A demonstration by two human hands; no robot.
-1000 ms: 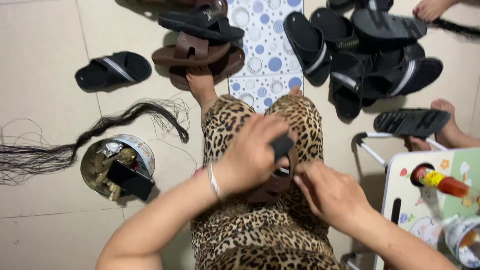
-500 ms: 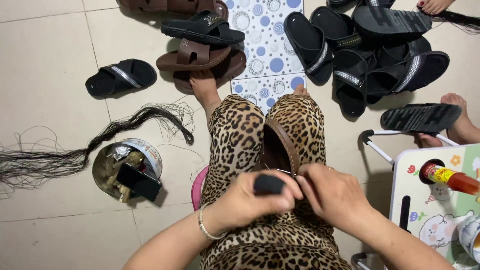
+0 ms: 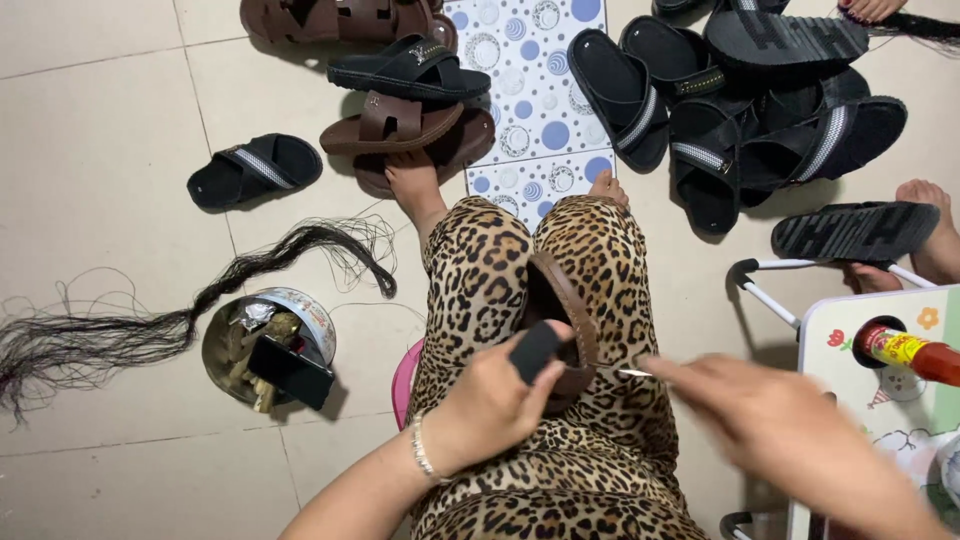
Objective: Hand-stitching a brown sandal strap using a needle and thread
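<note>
on the lap, between leopard-print knees, a brown leather sandal (image 3: 563, 312) lies on edge, long axis running away from the body, far end toward the feet. left hand (image 3: 492, 402) closed round a small black block (image 3: 533, 349), braced against the sandal's near end. right hand (image 3: 770, 425) blurred, fingers pinched on a thin metal needle (image 3: 628, 372), tip at the sandal's rim. judged: stitching step; next move wants a steady push through the leather.

Pale tiled floor (image 3: 110, 90) – a dotted mat (image 3: 530, 90) ahead, a small white folding table (image 3: 850, 330) at right.
</note>
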